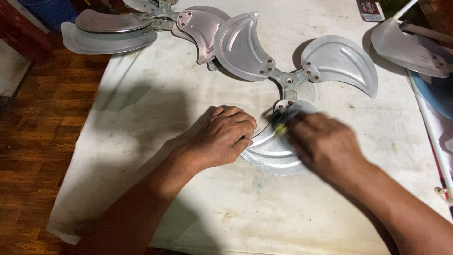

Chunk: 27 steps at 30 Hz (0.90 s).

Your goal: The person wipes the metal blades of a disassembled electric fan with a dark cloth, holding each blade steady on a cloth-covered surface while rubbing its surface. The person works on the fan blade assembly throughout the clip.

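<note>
Your two forearms come in from the bottom edge, nearest the lens, and meet over a three-bladed metal fan (289, 80) lying flat on the worktop (155, 94).

Your left hand (224, 134) has its fingers (240, 123) curled together, knuckles up, pressing down on the left rim of the near blade (269, 156). Your right hand (323, 144) is blurred; its fingers seem closed around a small dark tool with a yellowish part (282, 120), though how tightly you grip it cannot be told. The tool's tip sits at the root of the near blade, where that blade joins the hub's arm.

Outward from there: the near blade is a curved, ribbed, crescent-like sheet whose long axis runs from its root at the hub down toward you, with its broad end partly hidden under your right hand. The hub sits just beyond your fingers. Its other two blades fan away from you, one pointing up and left (240, 47), the other to the right (342, 61), each fastened to a hub arm by small rivets.

Farther off, at the far left edge of the worktop, lies a second fan (141, 23). Another loose blade (406, 47) rests at the far right. Wooden floor (37, 132) shows to the left.
</note>
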Available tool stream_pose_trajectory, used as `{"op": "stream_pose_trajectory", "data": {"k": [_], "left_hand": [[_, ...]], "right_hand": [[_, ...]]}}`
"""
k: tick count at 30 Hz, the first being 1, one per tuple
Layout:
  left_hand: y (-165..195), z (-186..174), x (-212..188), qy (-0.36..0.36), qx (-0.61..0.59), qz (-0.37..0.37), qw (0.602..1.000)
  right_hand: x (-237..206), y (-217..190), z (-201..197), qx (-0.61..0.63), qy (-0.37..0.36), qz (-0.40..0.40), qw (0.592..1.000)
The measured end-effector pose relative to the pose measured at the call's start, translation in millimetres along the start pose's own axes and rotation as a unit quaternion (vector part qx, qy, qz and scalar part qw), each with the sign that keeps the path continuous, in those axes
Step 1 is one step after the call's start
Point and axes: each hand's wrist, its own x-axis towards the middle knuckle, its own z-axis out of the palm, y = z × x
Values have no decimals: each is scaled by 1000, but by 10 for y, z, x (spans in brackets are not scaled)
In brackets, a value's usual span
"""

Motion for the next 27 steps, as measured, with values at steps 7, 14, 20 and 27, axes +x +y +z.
{"op": "stream_pose_trajectory", "data": {"k": [7,14,20,27], "left_hand": [[23,-14,16,-17,-3,-19,1000],[-39,6,-3,-4,16,12,1000],[-10,2,-2,-5,3,4,1000],[6,-16,1,0,19,5,1000]], "right_hand": [[20,-95,-18,-45,-19,36,998],[-51,-267,99,77,-23,-122,989],[37,137,-26,-58,4,22,998],[-3,-192,-13,35,-26,-41,998]]}}
